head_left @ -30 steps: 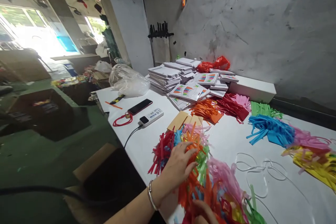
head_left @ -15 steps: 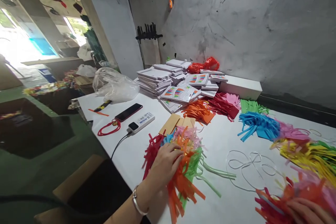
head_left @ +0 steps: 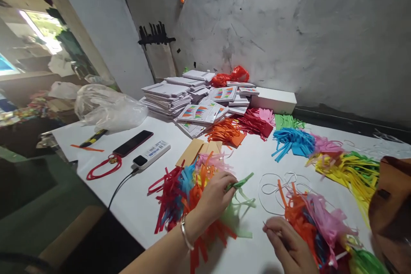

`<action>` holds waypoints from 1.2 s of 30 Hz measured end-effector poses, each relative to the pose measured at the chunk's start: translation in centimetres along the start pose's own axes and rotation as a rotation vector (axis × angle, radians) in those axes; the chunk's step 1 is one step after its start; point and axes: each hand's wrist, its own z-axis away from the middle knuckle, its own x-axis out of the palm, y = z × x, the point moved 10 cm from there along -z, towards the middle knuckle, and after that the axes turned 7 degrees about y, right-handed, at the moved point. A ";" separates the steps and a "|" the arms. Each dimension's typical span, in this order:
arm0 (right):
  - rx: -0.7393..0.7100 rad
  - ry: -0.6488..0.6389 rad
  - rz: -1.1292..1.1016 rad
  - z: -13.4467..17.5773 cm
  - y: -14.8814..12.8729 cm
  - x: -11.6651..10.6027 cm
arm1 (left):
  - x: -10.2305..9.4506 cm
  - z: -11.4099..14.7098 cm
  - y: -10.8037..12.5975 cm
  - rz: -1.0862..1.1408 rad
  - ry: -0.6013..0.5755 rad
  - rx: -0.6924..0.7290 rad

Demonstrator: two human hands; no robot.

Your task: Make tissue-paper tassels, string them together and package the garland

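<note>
My left hand, a bracelet at its wrist, is closed on a green tissue tassel. Beneath it lies a bunch of fringed tissue tassels in dark red, blue, pink and orange. My right hand is pinched at the fingertips, with a thin needle-like tip sticking out; its full shape is hidden. Right beside that hand, partly behind it, sits a second bunch of tassels in orange, pink, blue and green. Loose white string lies in loops between the bunches.
Along the wall side are stacked white packs, a white box, and blue and yellow tassels. A phone, a power bank and a cutter lie left. Something brown stands at the right edge.
My left hand has moved right across the bunch and now pinches a green tassel. My right hand has come inward, with its tassel bunch now beside it. The view has turned right.
</note>
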 end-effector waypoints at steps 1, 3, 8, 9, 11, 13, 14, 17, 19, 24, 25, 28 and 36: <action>0.026 0.021 -0.054 -0.3 0.1 -0.1 | -0.4 0.8 1.0 0.101 0.010 0.028; 0.071 0.060 -0.161 -0.7 0.1 -0.1 | -0.6 2.4 2.9 0.329 0.012 0.078; 0.071 0.090 -0.347 -0.9 -2.0 0.5 | 0.9 5.6 5.0 0.555 -0.124 0.085; 0.074 0.084 -0.358 -0.8 -2.3 0.7 | 0.9 6.0 4.9 0.578 -0.126 0.062; 0.082 0.045 -0.381 -0.5 -2.9 1.3 | 1.0 6.6 4.6 0.642 -0.119 -0.012; 0.080 0.004 -0.408 -0.1 -3.2 1.8 | 1.7 7.0 4.3 0.728 -0.146 -0.116; 0.073 0.010 -0.396 0.2 -3.3 1.7 | 2.2 7.2 4.1 0.785 -0.162 -0.176; 0.026 0.168 -0.186 0.9 -3.1 -0.2 | 4.0 7.8 3.0 1.017 -0.156 -0.400; -0.018 0.285 0.025 1.6 -3.1 -1.6 | 4.9 8.3 2.3 1.180 -0.130 -0.541; -0.238 0.269 0.252 2.8 -5.0 -1.3 | 5.7 9.0 2.2 1.326 -0.121 -0.654; -0.284 0.246 0.266 2.9 -5.5 -0.9 | 5.8 9.0 2.2 1.333 -0.120 -0.660; -0.331 0.217 0.298 2.9 -6.2 -0.5 | 5.9 9.2 2.1 1.335 -0.103 -0.672; -0.439 0.220 0.546 3.1 -7.1 0.1 | 5.2 9.0 1.3 1.141 -0.028 -0.518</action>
